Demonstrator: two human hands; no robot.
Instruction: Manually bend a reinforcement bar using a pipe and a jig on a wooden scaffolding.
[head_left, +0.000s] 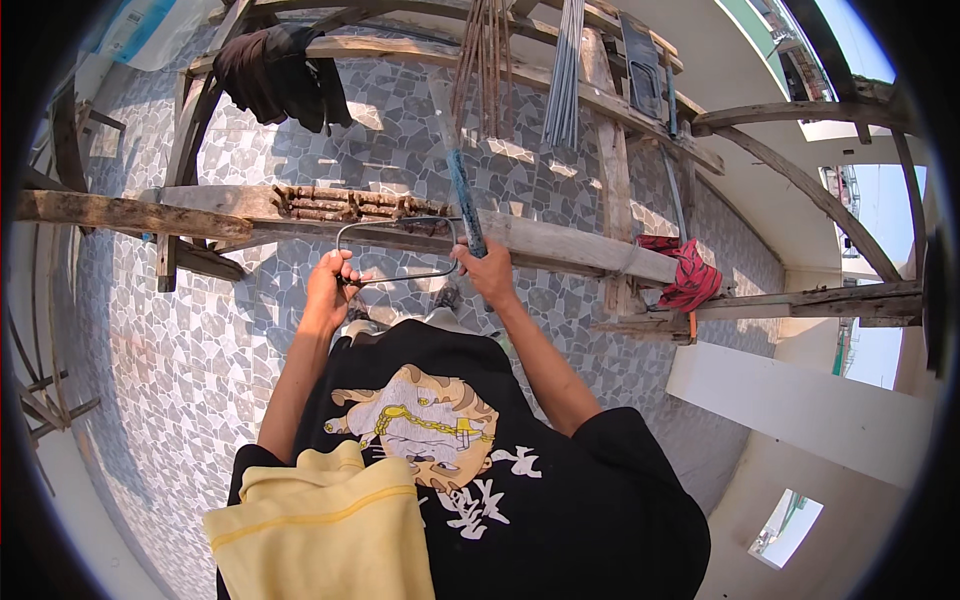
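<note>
My left hand (330,285) is closed on a thin dark metal rod (405,277) bent into a rectangular loop, like a rebar stirrup. The loop reaches over the near edge of a wooden beam (545,240). In my right hand (488,275) is a long bar with worn blue paint (466,198), its far end pointing away from me over the beam. The loop's right side passes close by the right-hand fingers; whether they touch it I cannot tell. Rusty rods and pegs (345,204) are fixed on the beam just beyond the loop.
A dark cloth (275,75) hangs over a far wooden rail. Bundles of rusty rods (485,60) and grey rods (566,75) lean there. Red cloth (690,275) wraps the beam's right end. A yellow cloth (320,520) lies over my shoulder. The floor (200,370) has stone-pattern tiles.
</note>
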